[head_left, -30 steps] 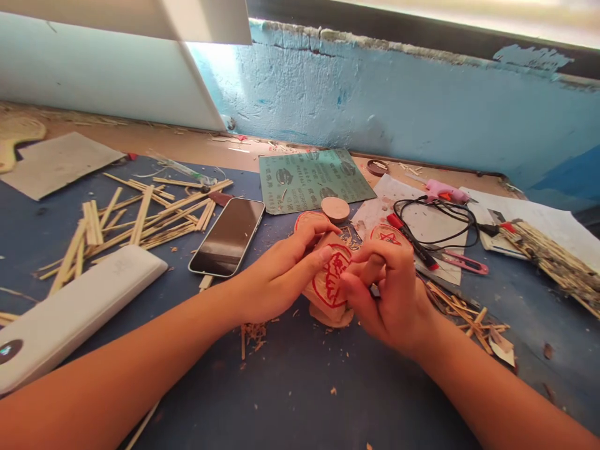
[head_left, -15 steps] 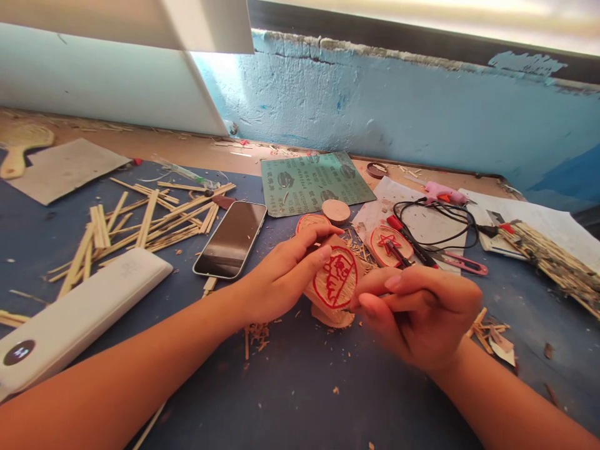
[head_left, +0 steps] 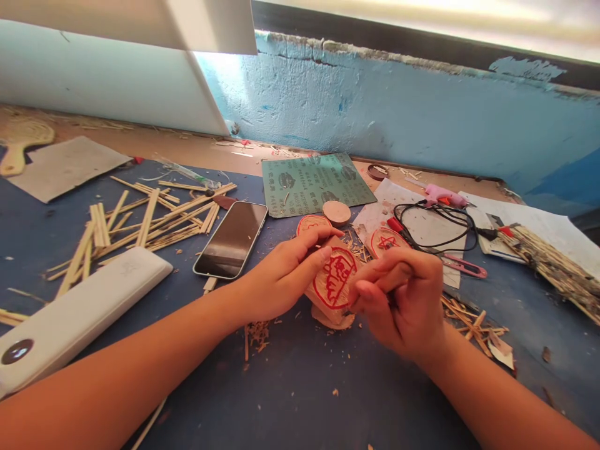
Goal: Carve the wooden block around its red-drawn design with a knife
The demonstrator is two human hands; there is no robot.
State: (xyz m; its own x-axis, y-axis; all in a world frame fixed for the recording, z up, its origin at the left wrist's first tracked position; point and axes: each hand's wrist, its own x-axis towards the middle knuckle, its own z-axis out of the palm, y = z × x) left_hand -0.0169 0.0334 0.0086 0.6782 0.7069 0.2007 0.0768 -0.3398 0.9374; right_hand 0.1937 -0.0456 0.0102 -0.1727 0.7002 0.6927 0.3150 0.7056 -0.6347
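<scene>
A pale wooden block with a red carved design inside a red oval is tilted toward me. My left hand grips it from the left, thumb along its upper edge. Against its right side, my right hand is closed in a pinch; whatever lies between the fingertips is hidden. Behind the block are a round wooden piece with red marks and a plain wooden disc. A wooden oval with a red star is partly covered by my right hand. Wood shavings lie around.
To the left are a phone, a white power bank and loose bamboo sticks. Green-backed sandpaper lies behind. At right are a black cable, a pink glue gun and a stick bundle.
My right hand has shifted left and slightly up, its knuckles more upright, and now covers more of the star piece and the red-and-black tool. My left hand and the block look nearly unchanged.
</scene>
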